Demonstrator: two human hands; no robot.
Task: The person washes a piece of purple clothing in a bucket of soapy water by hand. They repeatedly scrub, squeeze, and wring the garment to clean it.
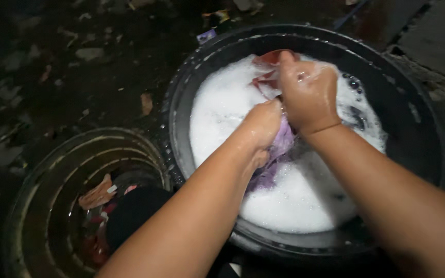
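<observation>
A big black basin (418, 123) holds white soapy water (222, 108). Both hands work over its middle. My left hand (261, 123) is closed on a wet purple cloth (279, 146) that hangs down into the foam. My right hand (307, 92), covered in suds, grips the same bundle from above, where a red cloth (266, 64) shows at its fingertips. The two hands press against each other.
A second dark ribbed tub (52, 170) stands at the lower left with a pinkish-orange cloth (98, 194) and other dark wet clothes inside. Around both lies dark wet ground littered with scraps. A concrete edge (428, 36) runs along the upper right.
</observation>
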